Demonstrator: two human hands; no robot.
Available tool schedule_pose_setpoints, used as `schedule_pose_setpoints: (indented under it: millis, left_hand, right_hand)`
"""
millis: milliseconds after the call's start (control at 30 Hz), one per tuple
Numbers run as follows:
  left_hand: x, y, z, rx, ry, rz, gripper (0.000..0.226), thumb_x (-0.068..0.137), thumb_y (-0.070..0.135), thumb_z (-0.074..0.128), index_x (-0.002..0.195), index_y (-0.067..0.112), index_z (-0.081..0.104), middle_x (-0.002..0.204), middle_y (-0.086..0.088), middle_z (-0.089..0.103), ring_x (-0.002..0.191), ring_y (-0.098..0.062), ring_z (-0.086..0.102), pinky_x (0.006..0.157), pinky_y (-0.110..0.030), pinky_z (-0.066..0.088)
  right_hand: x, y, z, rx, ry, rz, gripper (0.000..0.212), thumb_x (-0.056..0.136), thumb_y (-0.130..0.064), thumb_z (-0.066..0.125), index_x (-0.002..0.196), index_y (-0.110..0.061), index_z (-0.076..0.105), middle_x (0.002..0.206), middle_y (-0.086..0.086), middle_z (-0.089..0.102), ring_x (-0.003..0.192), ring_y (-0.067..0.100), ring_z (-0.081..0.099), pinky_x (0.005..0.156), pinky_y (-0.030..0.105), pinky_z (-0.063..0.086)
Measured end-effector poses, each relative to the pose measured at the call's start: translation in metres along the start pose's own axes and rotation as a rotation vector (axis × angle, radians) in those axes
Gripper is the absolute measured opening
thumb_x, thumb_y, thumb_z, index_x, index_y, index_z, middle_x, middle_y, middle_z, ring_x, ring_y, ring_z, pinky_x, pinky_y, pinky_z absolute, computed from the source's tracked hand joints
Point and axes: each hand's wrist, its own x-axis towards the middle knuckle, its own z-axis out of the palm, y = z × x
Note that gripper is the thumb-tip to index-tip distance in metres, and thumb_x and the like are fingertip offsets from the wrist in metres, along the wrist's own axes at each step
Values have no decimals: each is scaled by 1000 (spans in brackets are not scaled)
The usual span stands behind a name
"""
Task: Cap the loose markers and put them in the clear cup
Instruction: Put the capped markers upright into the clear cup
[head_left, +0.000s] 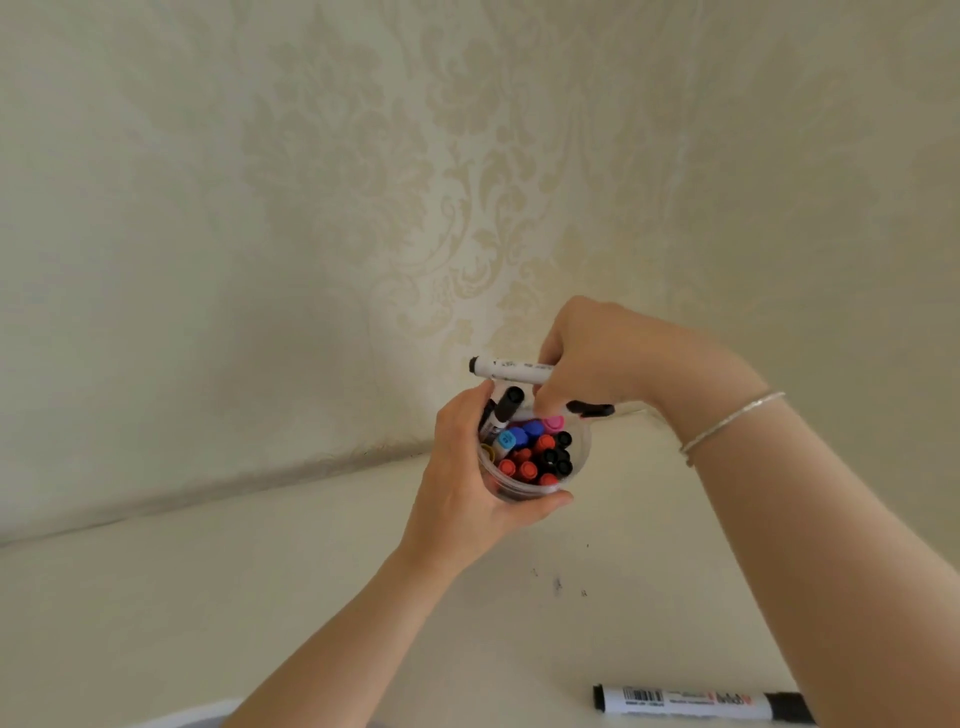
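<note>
My left hand (460, 486) grips the clear cup (579, 460) from the left and holds it above the table. The cup is packed with several capped markers (535, 454) in red, black, blue and pink. Just above the cup, my right hand (597, 358) holds a white marker with a black end (506, 368), lying level and pointing left. A black cap (592, 409) sticks out beneath that hand, its fingertips near the pink cap. Another white marker with a black cap (696, 702) lies on the table at the bottom right, partly behind my right forearm.
The cream table (260, 597) meets a patterned wallpapered wall (363, 208) at the back. A few small dark marks (558, 584) dot the tabletop in front of the cup. A thin bracelet (727, 426) sits on my right wrist.
</note>
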Motion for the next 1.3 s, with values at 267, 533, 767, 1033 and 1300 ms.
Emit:
schedule_pose_setpoints:
  millis: [267,533,767,1033,1300]
  left_hand:
    - [3,2,1,-40,13,-8,101,52,38,92,134,22,34,134,-2,41,126,-23,46,99,-25,45]
    - [4,4,8,-39,-41,-38,99,53,47,87,132,27,30,139,-4,36,127,-19,47,96,-28,50]
    - [5,6,6,-24,-36,-28,96,53,46,89,129,24,34,137,-5,38,125,-15,47,94,-20,48]
    - [8,-2,-1,-107,14,-131,98,52,44,90,127,49,27,133,-2,44,123,-15,51,93,-20,47]
    - [5,-9,-9,-75,48,-98,102,53,42,90,134,40,29,133,-3,43,125,-16,48,95,-23,47]
  right_hand:
    - [14,10,10,233,153,71,18,82,-17,66,92,-2,64,69,8,68,46,15,62,43,22,45]
    - [34,12,61,95,647,-95,14,94,-23,39,82,-17,37,56,-2,40,49,21,37,47,30,29]
    - [35,22,74,-51,809,-219,18,95,-25,46,81,-16,38,47,-9,29,39,17,29,42,26,24]
    - [19,16,49,683,254,-56,25,85,-23,59,65,-12,49,55,-3,66,50,11,65,40,20,33]
    - [14,13,24,823,-172,-13,35,91,-13,61,111,15,56,95,15,73,85,24,73,33,18,29]
